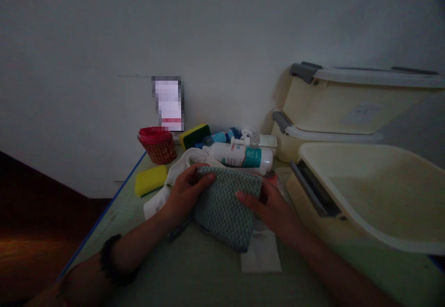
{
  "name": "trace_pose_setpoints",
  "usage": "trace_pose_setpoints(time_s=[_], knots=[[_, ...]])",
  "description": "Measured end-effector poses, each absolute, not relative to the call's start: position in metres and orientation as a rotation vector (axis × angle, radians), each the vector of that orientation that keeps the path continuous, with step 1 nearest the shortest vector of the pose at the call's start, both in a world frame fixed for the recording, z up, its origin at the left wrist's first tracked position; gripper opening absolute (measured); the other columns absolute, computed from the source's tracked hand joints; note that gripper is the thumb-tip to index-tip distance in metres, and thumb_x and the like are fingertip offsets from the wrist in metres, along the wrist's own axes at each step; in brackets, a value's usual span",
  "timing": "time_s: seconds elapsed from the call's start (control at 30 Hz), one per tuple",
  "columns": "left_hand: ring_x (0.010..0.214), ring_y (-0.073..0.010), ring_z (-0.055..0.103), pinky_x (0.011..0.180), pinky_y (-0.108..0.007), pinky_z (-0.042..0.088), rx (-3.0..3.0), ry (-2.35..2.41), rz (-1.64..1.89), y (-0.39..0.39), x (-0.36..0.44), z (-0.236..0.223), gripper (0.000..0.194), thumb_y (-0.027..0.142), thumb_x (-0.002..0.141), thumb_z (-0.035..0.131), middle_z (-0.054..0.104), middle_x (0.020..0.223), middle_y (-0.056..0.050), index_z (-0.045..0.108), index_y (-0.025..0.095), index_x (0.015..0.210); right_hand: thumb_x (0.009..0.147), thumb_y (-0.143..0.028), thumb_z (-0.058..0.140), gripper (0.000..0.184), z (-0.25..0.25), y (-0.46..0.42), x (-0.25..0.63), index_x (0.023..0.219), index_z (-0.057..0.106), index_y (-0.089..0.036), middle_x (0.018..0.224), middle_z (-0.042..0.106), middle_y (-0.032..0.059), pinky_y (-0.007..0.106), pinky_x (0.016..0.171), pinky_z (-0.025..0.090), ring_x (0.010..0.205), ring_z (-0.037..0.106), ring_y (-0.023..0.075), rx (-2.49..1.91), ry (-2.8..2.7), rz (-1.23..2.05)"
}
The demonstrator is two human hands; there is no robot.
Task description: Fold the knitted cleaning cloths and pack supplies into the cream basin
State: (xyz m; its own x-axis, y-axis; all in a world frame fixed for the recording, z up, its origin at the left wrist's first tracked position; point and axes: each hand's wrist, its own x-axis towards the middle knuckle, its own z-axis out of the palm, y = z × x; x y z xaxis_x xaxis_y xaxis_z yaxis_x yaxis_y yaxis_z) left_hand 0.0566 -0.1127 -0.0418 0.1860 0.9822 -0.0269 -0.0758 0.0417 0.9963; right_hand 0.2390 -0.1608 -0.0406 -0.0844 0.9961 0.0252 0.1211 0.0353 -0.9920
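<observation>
A grey-green woven cleaning cloth hangs between my two hands above the table. My left hand pinches its upper left corner, thumb on the near face. On the opposite side my right hand grips the upper right edge, also with the thumb in front. Both hands' other fingers are partly hidden behind the cloth. Just beyond lies a white bottle with a teal label. White fabric is bunched behind my left hand, and a pale folded piece lies flat below the cloth.
At the left stand a red woven-pattern basket and a yellow sponge. A second sponge, a blue bottle and a clear bottle lie near the wall. An open cream bin and stacked lidded boxes occupy the right.
</observation>
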Motion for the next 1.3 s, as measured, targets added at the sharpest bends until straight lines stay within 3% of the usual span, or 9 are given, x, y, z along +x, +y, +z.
trace_pose_setpoints(time_s=[0.07, 0.2, 0.43, 0.7, 0.97, 1.13, 1.3], knots=[[0.069, -0.0122, 0.06, 0.063, -0.022, 0.048, 1.137, 1.023, 1.112, -0.111, 0.057, -0.043, 0.021, 0.032, 0.072, 0.067, 0.062, 0.074, 0.004, 0.058, 0.02, 0.085, 0.073, -0.037, 0.066, 0.04, -0.043, -0.161, 0.239, 0.108, 0.054, -0.021, 0.105, 0.065, 0.0066, 0.037, 0.079, 0.053, 0.094, 0.063, 0.0204, -1.211, -1.465, 1.306], [0.077, -0.0141, 0.064, 0.07, -0.025, 0.051, 1.092, 0.964, 1.046, -0.111, 0.056, -0.045, 0.023, 0.033, 0.075, 0.065, 0.067, 0.084, 0.001, 0.059, 0.022, 0.094, 0.078, -0.036, 0.061, 0.03, -0.048, -0.162, 0.24, 0.103, 0.059, -0.018, 0.102, 0.067, 0.0076, 0.042, 0.08, 0.052, 0.093, 0.064, 0.0225, -1.291, -1.529, 1.223], [0.099, -0.0231, 0.063, 0.08, -0.032, 0.053, 1.186, 0.908, 0.84, -0.111, 0.054, -0.044, 0.038, 0.023, 0.069, 0.071, 0.065, 0.112, -0.007, 0.061, 0.023, 0.105, 0.08, -0.039, 0.058, 0.028, -0.052, -0.155, 0.244, 0.1, 0.059, -0.02, 0.103, 0.066, 0.0074, 0.038, 0.08, 0.053, 0.095, 0.063, 0.0216, -1.305, -1.359, 1.055], [0.093, -0.0247, 0.065, 0.075, -0.032, 0.053, 1.128, 0.883, 0.798, -0.109, 0.051, -0.042, 0.039, 0.028, 0.069, 0.071, 0.07, 0.098, -0.009, 0.062, 0.018, 0.106, 0.08, -0.04, 0.056, 0.024, -0.049, -0.155, 0.239, 0.091, 0.063, -0.02, 0.091, 0.07, 0.0045, 0.036, 0.075, 0.055, 0.083, 0.067, 0.019, -1.139, -1.145, 1.345], [0.073, -0.019, 0.067, 0.065, -0.028, 0.052, 1.017, 0.859, 0.765, -0.11, 0.053, -0.044, 0.028, 0.032, 0.07, 0.07, 0.072, 0.083, -0.008, 0.066, 0.015, 0.091, 0.074, -0.039, 0.062, 0.024, -0.048, -0.155, 0.241, 0.086, 0.066, -0.019, 0.085, 0.07, 0.0044, 0.036, 0.072, 0.053, 0.081, 0.066, 0.0206, -1.212, -1.081, 1.362], [0.073, -0.0204, 0.067, 0.065, -0.03, 0.053, 1.003, 0.901, 0.813, -0.107, 0.052, -0.046, 0.025, 0.028, 0.066, 0.07, 0.072, 0.08, -0.007, 0.067, 0.015, 0.088, 0.069, -0.033, 0.065, 0.022, -0.047, -0.154, 0.239, 0.088, 0.067, -0.021, 0.086, 0.07, 0.0031, 0.034, 0.072, 0.052, 0.08, 0.066, 0.0198, -1.135, -0.98, 1.332], [0.061, -0.0178, 0.064, 0.052, -0.027, 0.051, 0.907, 0.909, 0.858, -0.104, 0.054, -0.047, 0.025, 0.025, 0.06, 0.068, 0.071, 0.077, -0.005, 0.068, 0.016, 0.083, 0.068, -0.033, 0.062, 0.022, -0.043, -0.154, 0.238, 0.087, 0.061, -0.021, 0.071, 0.065, 0.0002, 0.028, 0.05, 0.05, 0.055, 0.06, 0.0151, -1.117, -0.898, 1.42]])
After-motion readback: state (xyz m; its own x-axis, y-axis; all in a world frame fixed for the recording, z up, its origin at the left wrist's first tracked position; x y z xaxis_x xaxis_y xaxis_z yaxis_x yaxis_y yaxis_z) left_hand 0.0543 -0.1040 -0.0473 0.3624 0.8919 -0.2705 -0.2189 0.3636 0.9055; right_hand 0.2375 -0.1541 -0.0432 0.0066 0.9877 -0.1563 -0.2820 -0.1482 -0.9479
